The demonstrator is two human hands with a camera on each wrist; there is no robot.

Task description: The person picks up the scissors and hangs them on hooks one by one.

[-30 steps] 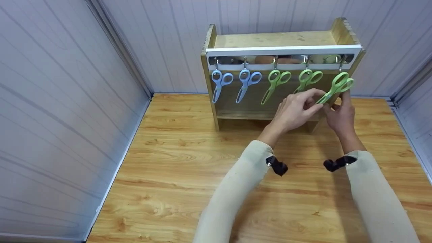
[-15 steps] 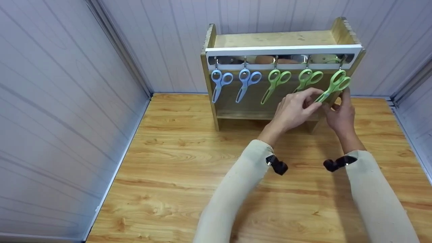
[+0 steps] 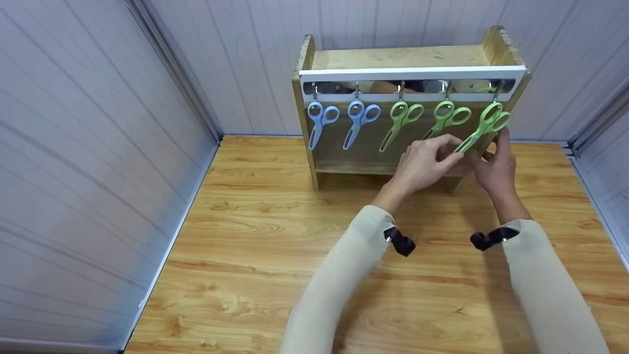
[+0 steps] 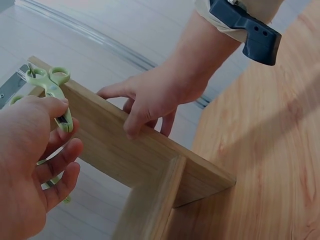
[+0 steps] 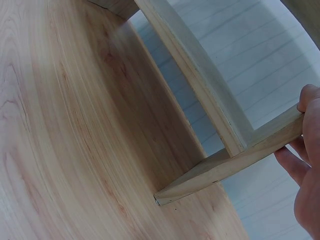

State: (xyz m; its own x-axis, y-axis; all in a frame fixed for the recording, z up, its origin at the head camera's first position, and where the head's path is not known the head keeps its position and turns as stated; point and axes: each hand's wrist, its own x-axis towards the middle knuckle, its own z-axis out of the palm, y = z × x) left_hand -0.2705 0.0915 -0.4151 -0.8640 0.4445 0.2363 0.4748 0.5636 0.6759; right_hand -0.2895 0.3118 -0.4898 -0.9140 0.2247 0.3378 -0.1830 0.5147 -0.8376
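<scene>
A pair of green scissors (image 3: pixel 485 127) hangs by one finger loop from the rightmost hook of the white-framed hook rail (image 3: pixel 413 73). My left hand (image 3: pixel 423 161) has its thumb and index finger about the blade end; in the left wrist view the thumb overlaps the scissors (image 4: pixel 52 90) below the loops. With fingers on both faces of the panel, my right hand (image 3: pixel 497 169) grips the right side of the wooden shelf (image 3: pixel 304 98). That grip shows in the right wrist view too, where the hand (image 5: pixel 307 165) is partly cut off by the frame edge.
Two blue scissors, the outer (image 3: pixel 322 120) and the inner (image 3: pixel 362 118), hang on the left hooks. Two more green scissors (image 3: pixel 404 118) hang between them and the rightmost pair. The shelf stands on a wood-grain table (image 3: pixel 245 246) against pale panelled walls (image 3: pixel 236 59).
The rightmost green scissors have shifted slightly left on the hook. My left hand has drawn a little left and down along the blade; the right hand has stayed on the shelf's side.
</scene>
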